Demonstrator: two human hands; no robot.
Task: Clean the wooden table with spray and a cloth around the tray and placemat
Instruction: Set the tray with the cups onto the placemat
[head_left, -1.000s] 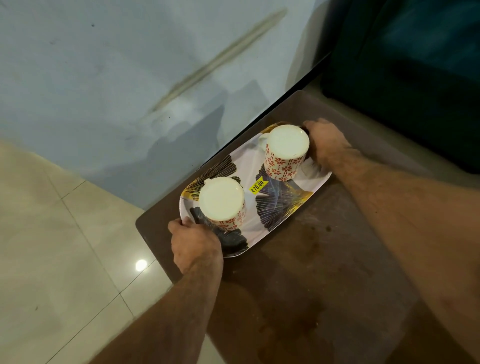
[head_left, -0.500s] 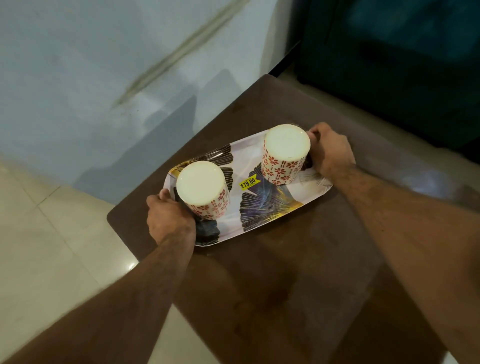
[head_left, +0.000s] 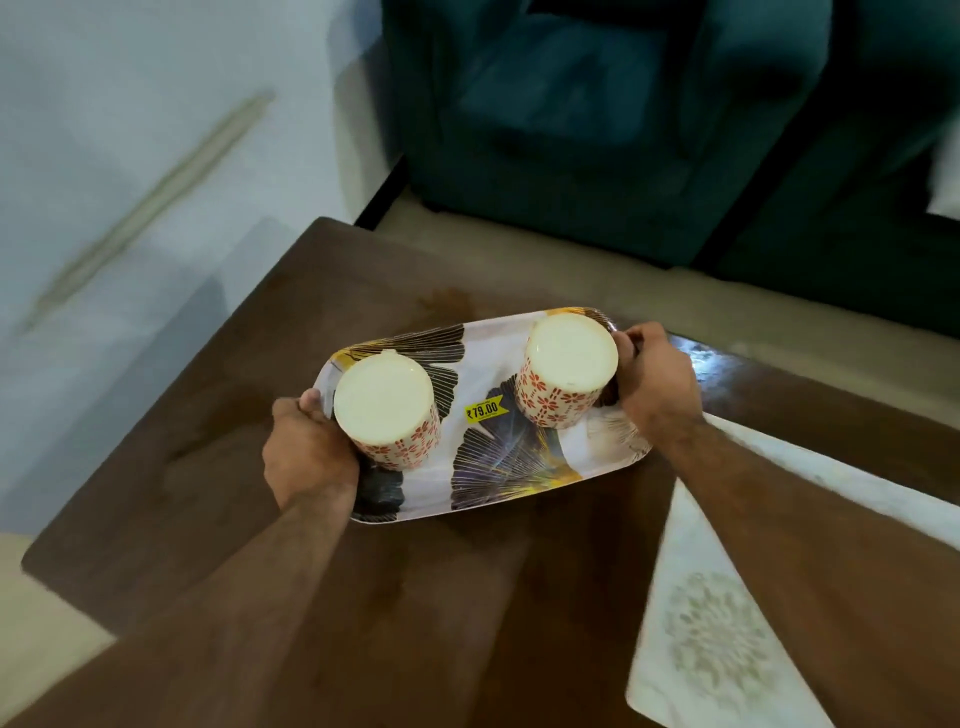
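Two upturned cups (head_left: 382, 402) could topple if the tray (head_left: 488, 447), gripped at each end by left hand (head_left: 306, 457) and right hand (head_left: 657, 382) over the table (head_left: 218, 415), tilts.

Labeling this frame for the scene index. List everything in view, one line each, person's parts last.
dark brown wooden table: 1, brown, fills the lower middle of the view
oblong white tray with black and gold leaf print: 1, on the table, held at both ends
upside-down white cups with red flower pattern: 2, on the tray, one at the left end, one at the right end
yellow price sticker: 1, on the tray between the cups
white placemat with grey floral motif: 1, on the table, lower right
dark teal sofa: 1, behind the table
pale wall: upper left
hands: 2, left grips the tray's left end, right grips its right end
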